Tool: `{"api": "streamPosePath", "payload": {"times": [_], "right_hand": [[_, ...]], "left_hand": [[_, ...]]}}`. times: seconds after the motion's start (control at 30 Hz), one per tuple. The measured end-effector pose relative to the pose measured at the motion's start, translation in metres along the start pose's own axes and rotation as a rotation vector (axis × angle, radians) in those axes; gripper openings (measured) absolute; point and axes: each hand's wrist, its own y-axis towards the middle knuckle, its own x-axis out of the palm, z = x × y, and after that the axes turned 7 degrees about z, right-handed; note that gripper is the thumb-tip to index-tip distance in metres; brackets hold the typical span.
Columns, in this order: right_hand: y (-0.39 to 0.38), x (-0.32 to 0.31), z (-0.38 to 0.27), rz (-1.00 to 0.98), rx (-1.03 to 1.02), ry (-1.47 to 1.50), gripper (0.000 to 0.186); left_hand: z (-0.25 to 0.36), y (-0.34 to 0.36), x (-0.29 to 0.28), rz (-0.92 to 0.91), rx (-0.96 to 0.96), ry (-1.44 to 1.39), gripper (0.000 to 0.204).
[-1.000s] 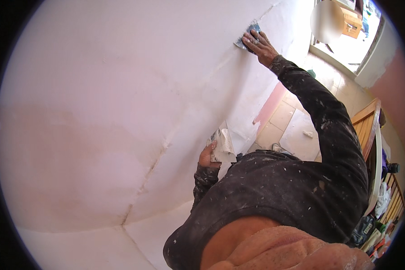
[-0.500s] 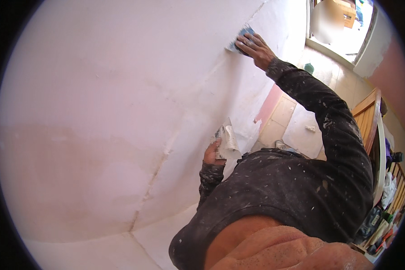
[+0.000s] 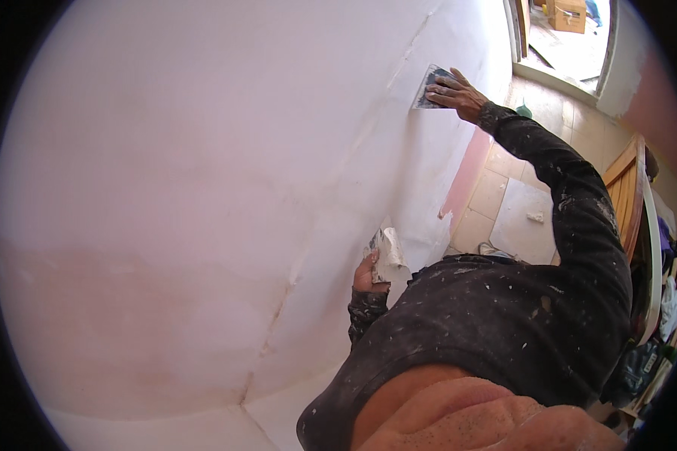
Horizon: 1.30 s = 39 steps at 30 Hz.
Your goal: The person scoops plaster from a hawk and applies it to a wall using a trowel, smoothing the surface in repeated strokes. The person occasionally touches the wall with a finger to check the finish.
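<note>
My right arm stretches out to the wall, where my right hand point(image 3: 460, 95) is closed on a wide dark putty knife point(image 3: 432, 84). Its blade lies against the pale pink and white wall point(image 3: 203, 150), next to a rough joint line point(image 3: 399, 68). Lower down, close to my body, my left hand point(image 3: 366, 275) grips a second putty knife, a flat smeared blade. White plaster point(image 3: 391, 259) sits thick on that blade. Part of the left hand's fingers is hidden behind the blade. Both dark sleeves carry white specks.
A white board point(image 3: 519, 218) with a plaster lump lies on the tiled floor point(image 3: 478, 199). To the right stands wooden furniture point(image 3: 628, 177), with bags and tools below it. A doorway at the top right shows a cardboard box point(image 3: 568, 15). A small green object point(image 3: 523, 110) is on the floor.
My right hand with its putty knife has moved right and down along the wall. The left hand still holds its loaded blade. The view has shifted slightly, and the doorway is less covered.
</note>
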Motion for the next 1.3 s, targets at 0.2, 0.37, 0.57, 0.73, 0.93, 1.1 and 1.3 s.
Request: {"api": "streamPosePath", "payload": {"times": [0.2, 0.37, 0.57, 0.73, 0.93, 1.1, 1.3], "right_hand": [[0.058, -0.016, -0.018, 0.377, 0.070, -0.035, 0.080], [0.042, 0.012, -0.012, 0.227, 0.109, 0.024, 0.083], [0.008, 0.003, -0.004, 0.208, 0.182, -0.082, 0.084], [0.070, -0.027, -0.042, 0.294, 0.073, -0.111, 0.075], [0.026, -0.015, -0.023, 0.099, 0.034, -0.079, 0.063], [0.054, -0.018, -0.031, 0.327, 0.084, -0.039, 0.069], [0.033, -0.009, -0.053, 0.232, 0.018, -0.005, 0.074]], "left_hand": [[0.004, -0.006, 0.003, 0.034, 0.033, 0.054, 0.039], [0.007, -0.003, 0.003, 0.006, 0.027, 0.082, 0.040], [0.010, 0.003, -0.005, -0.066, -0.006, 0.063, 0.040], [0.009, 0.001, -0.001, -0.083, 0.015, 0.043, 0.041], [0.006, 0.008, -0.014, -0.153, 0.009, -0.028, 0.040], [0.002, 0.006, -0.015, -0.094, 0.022, -0.031, 0.042], [0.002, -0.002, 0.003, -0.007, 0.048, -0.036, 0.037]]}}
